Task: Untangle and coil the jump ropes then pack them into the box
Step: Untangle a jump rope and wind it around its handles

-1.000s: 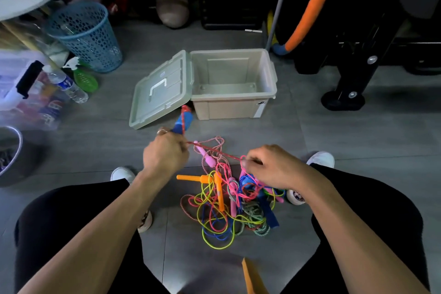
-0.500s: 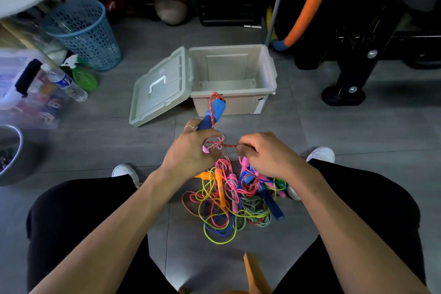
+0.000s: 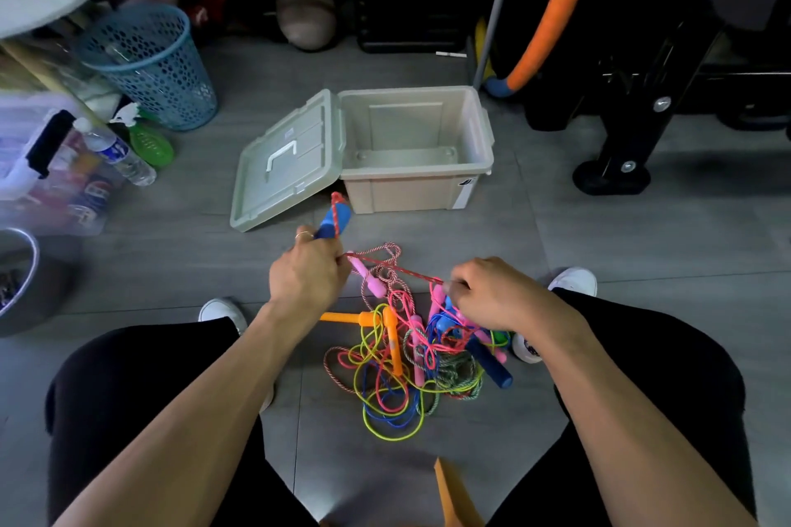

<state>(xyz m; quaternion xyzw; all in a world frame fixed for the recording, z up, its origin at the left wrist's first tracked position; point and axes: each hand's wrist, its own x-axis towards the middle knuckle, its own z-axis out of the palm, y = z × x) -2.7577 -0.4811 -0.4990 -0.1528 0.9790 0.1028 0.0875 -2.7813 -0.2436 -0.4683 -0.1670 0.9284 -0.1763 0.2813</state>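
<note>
Left hand (image 3: 309, 275) fisted around blue plastic jump-rope handle (image 3: 333, 222), just in front of the beige plastic storage box (image 3: 466, 192). Right hand (image 3: 492, 292) pinches the red-and-white braided cord (image 3: 404, 270), taut between both hands. Tangled pile of multicoloured jump ropes (image 3: 411, 359) on the grey floor, nearer the person than the box. Grey lid (image 3: 286, 160) leans on the box's left side.

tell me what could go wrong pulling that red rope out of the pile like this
The left hand grips the blue handle and the right hand pinches the red-and-white rope, stretched taut between them. The rope's far end runs into the tangled pile; pulling harder may tighten knots rather than free it. It could also drag the pink handle and neighbouring ropes along. The box holds no ropes yet.
</note>
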